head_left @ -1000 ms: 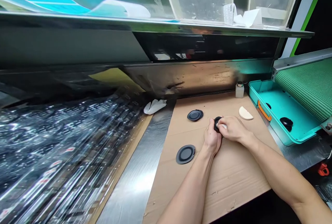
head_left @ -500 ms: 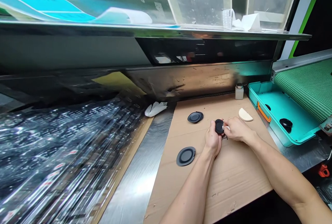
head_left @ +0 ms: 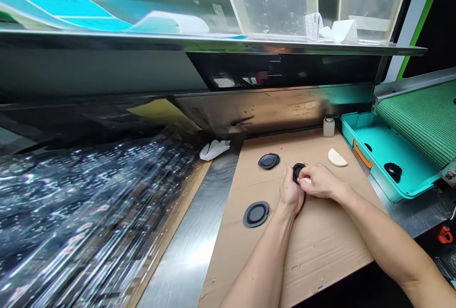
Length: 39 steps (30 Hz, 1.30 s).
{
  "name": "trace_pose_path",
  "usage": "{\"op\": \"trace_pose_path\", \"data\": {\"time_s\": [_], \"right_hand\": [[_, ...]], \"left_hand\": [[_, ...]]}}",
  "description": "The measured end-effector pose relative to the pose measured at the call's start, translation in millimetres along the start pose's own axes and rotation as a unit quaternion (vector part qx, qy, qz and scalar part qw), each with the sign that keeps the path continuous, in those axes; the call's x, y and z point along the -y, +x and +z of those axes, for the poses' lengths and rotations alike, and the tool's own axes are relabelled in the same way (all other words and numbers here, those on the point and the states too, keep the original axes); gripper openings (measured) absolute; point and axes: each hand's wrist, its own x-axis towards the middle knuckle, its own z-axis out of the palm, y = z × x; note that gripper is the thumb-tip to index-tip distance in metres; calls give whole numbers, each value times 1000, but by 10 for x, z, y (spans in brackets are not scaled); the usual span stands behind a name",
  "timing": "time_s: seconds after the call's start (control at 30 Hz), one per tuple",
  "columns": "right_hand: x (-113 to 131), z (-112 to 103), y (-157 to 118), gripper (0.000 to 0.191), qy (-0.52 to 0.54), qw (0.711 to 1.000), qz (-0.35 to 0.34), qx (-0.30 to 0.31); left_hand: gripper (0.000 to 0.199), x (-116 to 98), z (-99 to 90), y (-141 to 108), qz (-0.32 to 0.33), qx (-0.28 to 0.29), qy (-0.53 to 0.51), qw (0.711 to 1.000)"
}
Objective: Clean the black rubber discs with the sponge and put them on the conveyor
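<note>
A small round black part (head_left: pixel 298 172) is held up by my left hand (head_left: pixel 291 192), whose fingers are closed round its left side and underneath. My right hand (head_left: pixel 319 180) pinches a small white piece (head_left: pixel 306 180) against the right side of that part. Both hands are over the brown cardboard sheet (head_left: pixel 320 236). Left of them lie a black disc-shaped part (head_left: pixel 268 161) and, nearer to me, a larger dark grey disc (head_left: pixel 256 214). Beyond my right hand lies a cream half-round pad (head_left: pixel 337 158).
A turquoise tray (head_left: pixel 409 187) with black parts stands at the right, under a green conveyor belt (head_left: pixel 423 113). A small bottle (head_left: pixel 328 126) stands at the cardboard's back edge. Clear plastic packs (head_left: pixel 107 222) fill the left; a crumpled white item (head_left: pixel 214 149) lies beside them.
The black part has tilted and shifted slightly left in my left hand. My right hand has moved a little left with the white piece.
</note>
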Motion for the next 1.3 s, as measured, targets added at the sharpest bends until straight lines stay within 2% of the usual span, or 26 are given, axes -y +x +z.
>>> {"op": "trace_pose_path", "data": {"time_s": [0.07,0.13,0.23,0.27,0.33,0.4,0.43,0.53,0.6,0.7,0.8,0.9,1.07,1.2,1.3], "right_hand": [[-74,-150,-39,16,-88,993,62,40],[-156,-300,-74,17,-117,985,117,57],[-273,-466,-104,22,-35,989,95,111],[-317,-498,-107,27,-15,990,85,111],[-422,-519,-103,33,-40,993,103,35],[-547,-490,-86,40,-112,981,143,-60],[-608,-461,-72,43,-141,974,159,-78],[-721,-351,-8,38,-148,971,175,-68],[-685,-265,38,32,-98,976,164,-105],[-435,-76,63,36,2,981,78,-178],[-85,179,19,38,43,984,-16,-171],[125,356,-6,27,16,988,-59,-144],[69,326,51,28,-32,985,3,-172],[69,303,17,28,-48,990,-50,-126],[120,328,-4,30,-74,989,-4,-125]], "left_hand": [[42,-32,0,21,6,11,1,1000],[43,-66,3,38,6,21,2,1000],[43,-118,4,45,-9,31,-7,999],[43,-137,3,44,-18,36,-12,999],[45,-175,-3,37,-39,45,-25,998],[46,-208,-9,28,-63,51,-39,996],[46,-221,-10,23,-72,51,-45,995],[45,-241,-3,14,-80,50,-54,994],[43,-244,11,13,-75,50,-54,995],[41,-243,31,17,-60,41,-60,996],[39,-251,38,6,-55,18,-84,995],[39,-264,47,-35,-77,16,-106,991],[39,-264,92,-83,-84,31,-110,990],[41,-267,61,-42,-95,16,-88,991],[42,-264,16,-3,-63,14,-84,994]]}}
